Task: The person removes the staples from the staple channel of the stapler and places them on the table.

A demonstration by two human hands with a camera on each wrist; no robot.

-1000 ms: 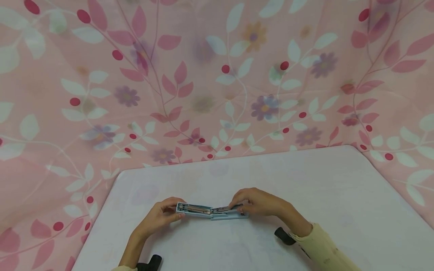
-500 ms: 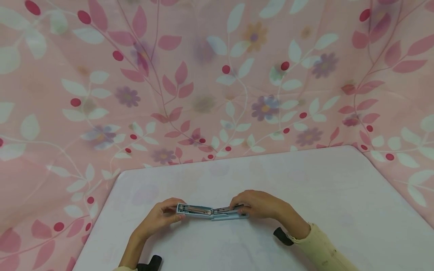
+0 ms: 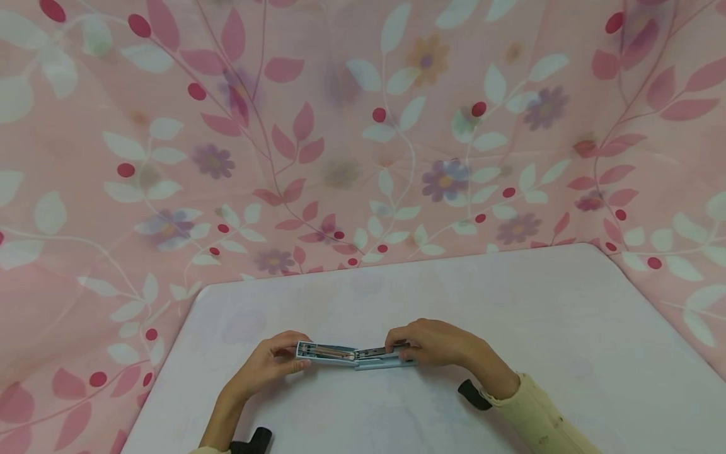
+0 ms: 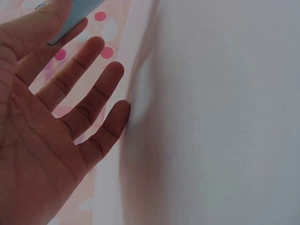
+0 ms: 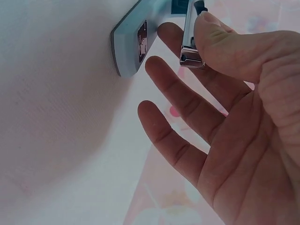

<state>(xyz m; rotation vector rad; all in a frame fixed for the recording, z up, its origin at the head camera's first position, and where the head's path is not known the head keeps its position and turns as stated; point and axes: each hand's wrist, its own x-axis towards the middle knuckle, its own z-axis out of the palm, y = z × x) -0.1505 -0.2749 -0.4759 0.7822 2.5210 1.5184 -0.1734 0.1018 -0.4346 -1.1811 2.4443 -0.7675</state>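
Observation:
A light blue stapler (image 3: 377,364) is folded wide, its inside facing up, near the middle of the table. My left hand (image 3: 266,362) pinches the far left end of its upper cover (image 3: 326,353) between thumb and index finger; in the left wrist view the other fingers spread away from that blue cover (image 4: 77,18). At the other end my right hand (image 3: 439,343) pinches the metal staple magazine (image 5: 190,54) between thumb and fingers, lifted apart from the base (image 5: 126,47). A dark printed label (image 5: 142,41) marks the base. Part of the magazine is hidden by the right fingers.
The white table (image 3: 510,302) has rounded far corners and meets a pink floral curtain (image 3: 363,157) behind. Black wrist-worn devices appear below the left forearm (image 3: 258,439) and the right forearm (image 3: 474,395).
My right hand has shifted very slightly downward in the head view, still holding the magazine. The left hand and the unfolded stapler look nearly the same.

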